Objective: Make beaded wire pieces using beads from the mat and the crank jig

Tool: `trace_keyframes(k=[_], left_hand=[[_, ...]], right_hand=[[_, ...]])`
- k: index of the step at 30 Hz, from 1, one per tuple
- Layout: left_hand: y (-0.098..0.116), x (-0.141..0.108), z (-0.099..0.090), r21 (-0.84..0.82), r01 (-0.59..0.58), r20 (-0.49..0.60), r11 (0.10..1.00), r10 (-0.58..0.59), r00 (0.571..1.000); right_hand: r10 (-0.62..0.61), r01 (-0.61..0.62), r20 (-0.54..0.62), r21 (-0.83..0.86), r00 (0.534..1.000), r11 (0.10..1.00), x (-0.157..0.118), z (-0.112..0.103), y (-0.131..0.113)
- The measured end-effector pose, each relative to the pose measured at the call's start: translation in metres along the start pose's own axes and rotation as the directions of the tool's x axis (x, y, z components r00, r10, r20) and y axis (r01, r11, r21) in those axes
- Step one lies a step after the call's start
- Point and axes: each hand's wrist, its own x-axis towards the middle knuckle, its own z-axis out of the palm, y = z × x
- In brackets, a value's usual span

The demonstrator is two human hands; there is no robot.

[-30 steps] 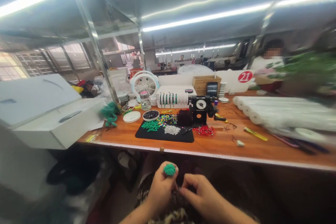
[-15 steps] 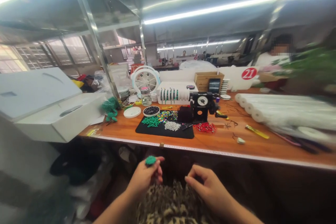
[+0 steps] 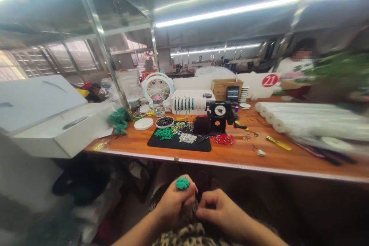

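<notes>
Left hand (image 3: 174, 201) and right hand (image 3: 219, 207) have drawn close again since half a second ago, when a wide gap lay between them; the left has swung inward, carrying the green bundle (image 3: 182, 183) with it. That bundle sits at the top of the left fist, above the person's patterned clothing (image 3: 184, 237) and short of the table (image 3: 245, 152). The left fingers are curled in, with the thumb pressed alongside, gripping it below its rounded, bumpy head. On the right hand, thumb and forefinger come together in a pinch beside the left; whether anything fine lies between the tips cannot be told.

Beyond the hands, a black mat (image 3: 163, 144) lies near the table's front edge, bearing green pieces (image 3: 164, 133), silvery beads (image 3: 188, 138) and multicoloured beads (image 3: 181, 127). A round dish (image 3: 164, 127) of black beads stands at its back left corner, next to a flat white disc (image 3: 143, 124). Red pieces (image 3: 223, 139) are heaped just right of the mat, in front of a black machine with a dial (image 3: 220, 110). Farther back stand a fan (image 3: 158, 87) and a cardboard box (image 3: 223, 89); white rolls (image 3: 311, 117) lie to the right.
</notes>
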Motion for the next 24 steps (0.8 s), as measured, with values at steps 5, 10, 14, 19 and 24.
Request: trace_keyframes(k=[5, 10, 14, 19, 24], left_hand=[[0.035, -0.003, -0.039, 0.514, -0.317, -0.211, 0.797, 0.475, 0.854], [0.053, -0.004, -0.076, 0.523, -0.258, -0.408, 0.812, 0.505, 0.761], [0.055, -0.006, -0.078, 0.448, -0.257, -0.375, 0.856, 0.441, 0.815], [0.045, -0.015, -0.040, 0.527, -0.255, -0.107, 0.811, 0.361, 0.926], [0.012, -0.016, 0.006, 0.299, -0.144, -0.027, 0.943, 0.159, 0.987]], right_hand=[[-0.012, 0.015, 0.016, -0.195, 1.000, 0.981, -0.012, -0.026, -0.004], [-0.069, 0.071, 0.018, -0.307, 0.997, 0.949, -0.026, -0.053, -0.008], [-0.113, 0.110, 0.021, -0.463, 0.993, 0.879, -0.030, -0.077, 0.006], [-0.157, 0.060, -0.121, -0.574, 0.980, 0.817, -0.017, -0.075, -0.005], [-0.122, 0.091, 0.104, 0.259, 0.987, 0.962, 0.009, -0.009, -0.013]])
